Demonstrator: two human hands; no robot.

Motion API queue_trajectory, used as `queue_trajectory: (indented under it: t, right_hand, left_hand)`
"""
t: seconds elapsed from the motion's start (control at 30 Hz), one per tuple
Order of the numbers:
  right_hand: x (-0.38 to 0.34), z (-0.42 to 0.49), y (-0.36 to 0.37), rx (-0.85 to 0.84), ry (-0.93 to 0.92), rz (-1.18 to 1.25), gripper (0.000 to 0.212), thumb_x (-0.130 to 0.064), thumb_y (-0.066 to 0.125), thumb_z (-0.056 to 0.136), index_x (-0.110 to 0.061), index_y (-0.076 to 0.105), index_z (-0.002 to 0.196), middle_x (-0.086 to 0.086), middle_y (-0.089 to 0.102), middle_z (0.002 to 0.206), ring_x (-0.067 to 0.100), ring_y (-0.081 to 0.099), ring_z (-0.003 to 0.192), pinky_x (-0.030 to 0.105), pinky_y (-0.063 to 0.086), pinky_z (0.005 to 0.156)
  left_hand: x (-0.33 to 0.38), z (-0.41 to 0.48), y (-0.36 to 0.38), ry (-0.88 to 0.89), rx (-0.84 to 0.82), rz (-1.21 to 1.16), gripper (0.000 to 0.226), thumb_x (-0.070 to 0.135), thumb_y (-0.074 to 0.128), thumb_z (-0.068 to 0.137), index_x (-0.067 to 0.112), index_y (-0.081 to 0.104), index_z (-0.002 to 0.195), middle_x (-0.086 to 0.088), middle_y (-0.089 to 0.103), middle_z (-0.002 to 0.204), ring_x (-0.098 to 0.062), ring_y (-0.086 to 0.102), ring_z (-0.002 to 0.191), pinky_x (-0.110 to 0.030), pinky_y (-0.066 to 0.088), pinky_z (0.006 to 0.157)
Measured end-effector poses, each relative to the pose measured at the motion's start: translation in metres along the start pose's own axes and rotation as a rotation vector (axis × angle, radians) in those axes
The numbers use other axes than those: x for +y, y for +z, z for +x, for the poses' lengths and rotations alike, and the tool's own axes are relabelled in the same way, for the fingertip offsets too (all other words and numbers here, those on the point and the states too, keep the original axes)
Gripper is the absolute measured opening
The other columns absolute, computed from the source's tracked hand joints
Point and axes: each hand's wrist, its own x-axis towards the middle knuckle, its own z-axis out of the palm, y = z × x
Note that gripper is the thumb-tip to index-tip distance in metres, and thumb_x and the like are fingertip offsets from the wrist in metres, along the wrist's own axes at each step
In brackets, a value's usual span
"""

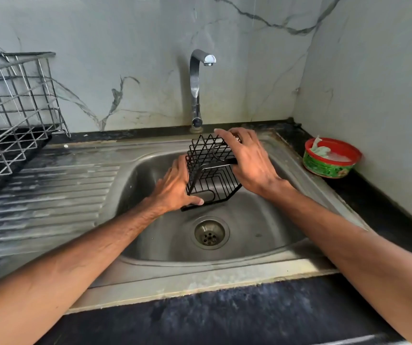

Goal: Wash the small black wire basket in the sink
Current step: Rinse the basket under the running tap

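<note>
The small black wire basket (209,170) is held between both hands over the bowl of the steel sink (262,220), above and behind the drain (209,232) and in front of the base of the chrome faucet (196,90). It is tipped on its side, so its open wire grid faces the camera and one corner points down toward the sink floor. I cannot tell whether that corner touches the steel.

The left hand (175,188) grips the basket's left side. Its back faces the camera, its thumb (198,201) presses along the lower left edge of the frame, and its other fingers are hidden behind the wires. The right hand (247,158) comes over the upper right part, with its fingers (227,135) curled across the top rim and clamped on the wire. The index finger reaches furthest toward the faucet. Both forearms are bare and stretch forward from the lower corners, converging on the basket.

To the left, a steel wire dish rack (13,108) stands at the end of the ribbed drainboard (50,195). On the dark tabletop (224,319) to the right of the sink sits a round green tub with a red rim (330,158), holding pale soap and a scrap of green scrubber. The tub's side is printed, but the writing is too small to read.
</note>
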Motion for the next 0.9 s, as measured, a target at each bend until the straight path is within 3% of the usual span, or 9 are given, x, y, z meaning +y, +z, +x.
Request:
queue_trajectory:
  t: [0.23, 0.37, 0.43, 0.5, 0.57, 0.67, 0.73, 0.8, 0.9]
  right_hand:
    - [-0.002, 0.002, 0.001, -0.064, -0.01, 0.004, 0.09, 0.011, 0.055, 0.071, -0.023, 0.035, 0.152, 0.013, 0.043, 0.144, 0.03, 0.033, 0.137, 0.055, 0.042, 0.107]
    - [-0.002, 0.003, -0.005, -0.147, -0.036, 0.048, 0.084, -0.017, 0.066, 0.068, -0.028, 0.035, 0.145, 0.01, 0.047, 0.147, 0.03, 0.044, 0.132, 0.059, 0.04, 0.108]
    - [-0.001, 0.003, -0.006, -0.201, -0.043, 0.107, 0.083, -0.026, 0.068, 0.069, -0.031, 0.031, 0.144, 0.012, 0.054, 0.14, 0.024, 0.059, 0.104, 0.057, 0.05, 0.098]
    - [0.001, 0.004, -0.008, -0.191, -0.02, 0.093, 0.081, -0.032, 0.067, 0.071, -0.029, 0.032, 0.143, 0.014, 0.057, 0.133, 0.03, 0.06, 0.107, 0.053, 0.053, 0.093]
    - [0.003, 0.002, -0.01, -0.165, 0.02, 0.07, 0.078, -0.034, 0.067, 0.072, -0.024, 0.036, 0.143, 0.016, 0.058, 0.13, 0.035, 0.058, 0.114, 0.05, 0.052, 0.092]
    - [0.002, -0.001, -0.01, -0.128, 0.051, 0.084, 0.075, -0.034, 0.066, 0.071, -0.023, 0.041, 0.141, 0.015, 0.06, 0.126, 0.035, 0.059, 0.111, 0.046, 0.052, 0.087]
    - [0.0, -0.001, -0.007, -0.108, 0.058, 0.093, 0.073, -0.033, 0.066, 0.07, -0.025, 0.043, 0.139, 0.014, 0.062, 0.122, 0.033, 0.06, 0.108, 0.043, 0.051, 0.084]
    - [-0.002, 0.0, -0.005, -0.096, 0.067, 0.097, 0.072, -0.034, 0.066, 0.071, -0.026, 0.042, 0.139, 0.013, 0.063, 0.119, 0.033, 0.06, 0.107, 0.043, 0.051, 0.084]
    - [-0.001, -0.001, -0.002, -0.064, 0.09, 0.103, 0.072, -0.032, 0.064, 0.069, -0.026, 0.043, 0.138, 0.013, 0.064, 0.118, 0.033, 0.061, 0.106, 0.044, 0.053, 0.084]
  left_hand:
    - [-0.005, -0.002, 0.0, -0.043, -0.057, 0.05, 0.142, 0.056, 0.094, 0.065, 0.01, 0.002, 0.164, -0.02, 0.036, 0.157, -0.038, 0.044, 0.141, -0.066, 0.042, 0.111]
    - [-0.006, -0.005, -0.006, -0.11, 0.013, 0.039, 0.119, 0.059, 0.086, 0.074, 0.013, 0.019, 0.162, -0.02, 0.044, 0.153, -0.038, 0.05, 0.137, -0.062, 0.042, 0.109]
    - [-0.009, -0.004, -0.01, -0.167, 0.094, 0.064, 0.102, 0.069, 0.079, 0.075, 0.011, 0.04, 0.149, -0.017, 0.057, 0.14, -0.037, 0.06, 0.125, -0.057, 0.048, 0.1]
    - [-0.01, -0.003, -0.012, -0.248, 0.138, 0.096, 0.085, 0.08, 0.071, 0.073, 0.01, 0.059, 0.118, -0.012, 0.067, 0.113, -0.033, 0.067, 0.106, -0.049, 0.048, 0.088]
    - [-0.007, -0.004, -0.011, -0.316, 0.136, 0.071, 0.077, 0.089, 0.06, 0.072, 0.013, 0.057, 0.081, -0.008, 0.067, 0.086, -0.032, 0.07, 0.089, -0.045, 0.048, 0.085]
    - [-0.001, -0.006, -0.012, -0.403, -0.041, 0.052, 0.087, 0.092, 0.041, 0.082, 0.011, 0.065, 0.063, 0.002, 0.073, 0.066, -0.023, 0.075, 0.066, -0.037, 0.05, 0.089]
    - [0.001, -0.008, -0.013, -0.463, -0.224, -0.122, 0.092, 0.087, 0.035, 0.089, 0.007, 0.077, 0.071, 0.002, 0.075, 0.063, -0.017, 0.074, 0.055, -0.026, 0.057, 0.073]
    - [0.002, -0.008, -0.012, -0.501, -0.376, -0.349, 0.089, 0.076, 0.037, 0.099, 0.0, 0.078, 0.08, -0.007, 0.078, 0.071, -0.018, 0.074, 0.056, -0.02, 0.056, 0.053]
    - [0.007, -0.006, -0.011, -0.455, -0.457, -0.535, 0.059, 0.052, 0.051, 0.107, 0.002, 0.08, 0.093, -0.009, 0.081, 0.087, -0.017, 0.077, 0.072, -0.019, 0.059, 0.061]
